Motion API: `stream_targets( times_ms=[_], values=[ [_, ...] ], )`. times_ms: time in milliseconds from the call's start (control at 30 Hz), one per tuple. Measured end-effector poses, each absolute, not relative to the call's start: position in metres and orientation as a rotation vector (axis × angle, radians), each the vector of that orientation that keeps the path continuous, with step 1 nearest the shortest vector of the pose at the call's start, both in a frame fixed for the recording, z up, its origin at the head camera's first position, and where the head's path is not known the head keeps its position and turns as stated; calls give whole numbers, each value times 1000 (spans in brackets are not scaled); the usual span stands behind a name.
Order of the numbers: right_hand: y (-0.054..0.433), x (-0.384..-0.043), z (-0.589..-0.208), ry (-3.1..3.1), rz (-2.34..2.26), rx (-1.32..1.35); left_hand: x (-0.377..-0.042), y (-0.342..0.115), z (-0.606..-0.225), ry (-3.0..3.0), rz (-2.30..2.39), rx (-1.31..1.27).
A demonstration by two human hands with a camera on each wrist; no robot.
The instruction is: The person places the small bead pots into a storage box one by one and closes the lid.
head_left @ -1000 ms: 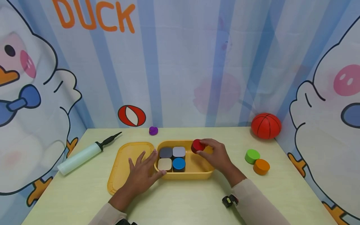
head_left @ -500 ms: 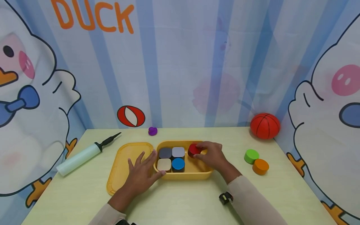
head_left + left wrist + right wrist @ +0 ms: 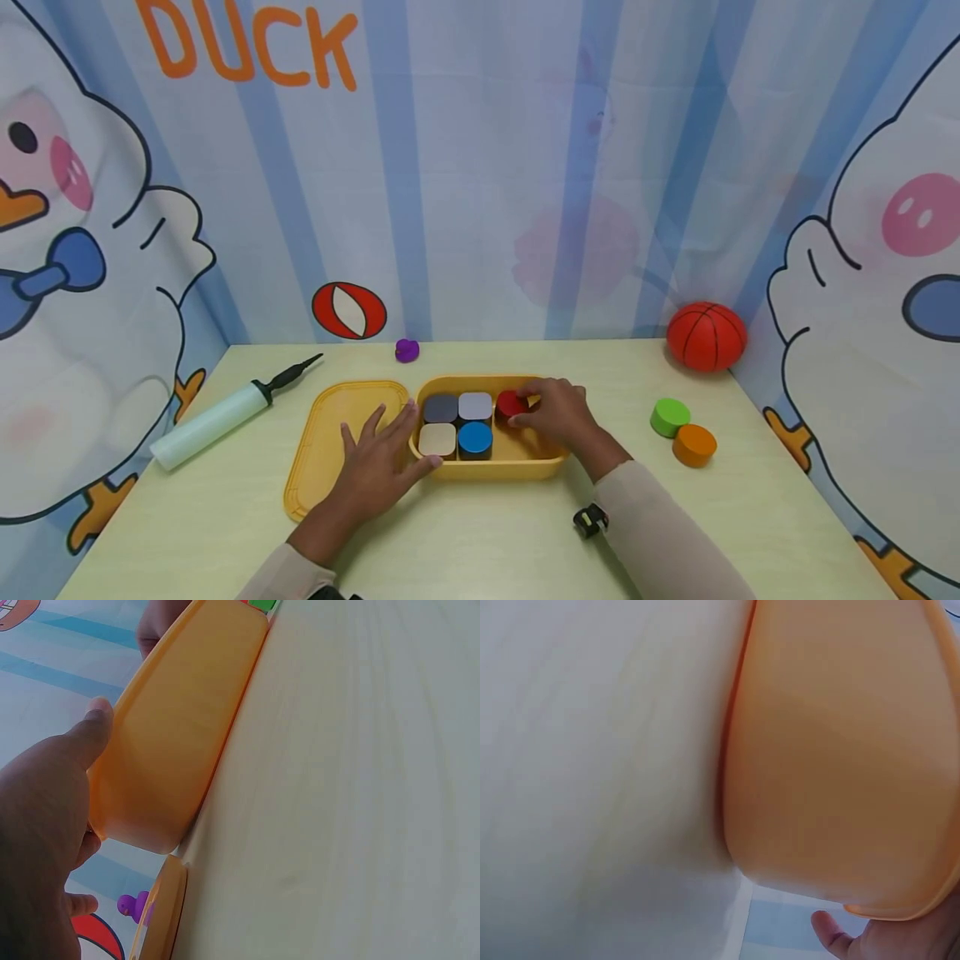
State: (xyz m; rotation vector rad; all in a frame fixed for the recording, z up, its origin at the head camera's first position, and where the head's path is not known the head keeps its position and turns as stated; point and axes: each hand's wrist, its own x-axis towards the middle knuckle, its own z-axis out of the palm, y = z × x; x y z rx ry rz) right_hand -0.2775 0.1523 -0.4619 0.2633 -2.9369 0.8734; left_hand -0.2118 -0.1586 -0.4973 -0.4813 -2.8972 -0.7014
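My right hand pinches a red round block between thumb and fingers, inside the yellow plastic box. The red block stands right beside a light grey block. Also in the box's left half are a dark grey block, a cream block and a blue round block. With fingers spread, my left hand steadies the box's left end, its thumb at the front rim. In the left wrist view, that thumb lies against the rim of the box.
A yellow lid lies left of the box, partly under my left hand. Farther left is a pale green hand pump. A small purple duck sits behind. At right are a green block, an orange block and a red ball.
My right hand has lowered the red block into the box and moved it left, up against the light grey block. The left hand has stayed in place.
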Motion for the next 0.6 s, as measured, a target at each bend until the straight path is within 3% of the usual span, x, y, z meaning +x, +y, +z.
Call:
stream_targets(
  times_ms=[600],
  values=[
    [154,-279,-460,-2966,967,242,-211,-158,-497,-2895,-704,-480]
  ],
)
